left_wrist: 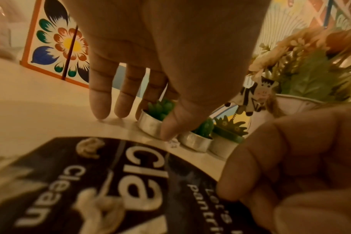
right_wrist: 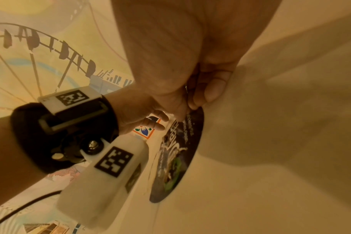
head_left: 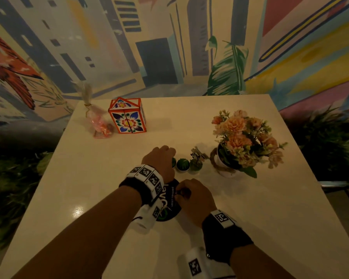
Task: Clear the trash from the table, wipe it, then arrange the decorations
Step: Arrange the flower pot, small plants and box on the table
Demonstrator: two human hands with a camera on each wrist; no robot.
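Observation:
Three small green succulent candles in silver cups stand in a row mid-table. My left hand (head_left: 166, 159) pinches the leftmost candle (left_wrist: 150, 125) between thumb and fingers; the other two (head_left: 183, 164) (head_left: 195, 165) stand to its right. A dark round printed card (head_left: 169, 208) lies flat just in front of them. My right hand (head_left: 182, 193) pinches that card's far edge (right_wrist: 190, 114) between thumb and fingers (right_wrist: 212, 90). A small cow figure (head_left: 196, 153) stands behind the candles.
A pot of peach flowers (head_left: 242, 141) sits right of the candles. An orange-edged painted box (head_left: 127, 115) and a cellophane bag of pink sweets (head_left: 99, 121) stand at the far left. The pale table (head_left: 89, 188) ends at a mural wall.

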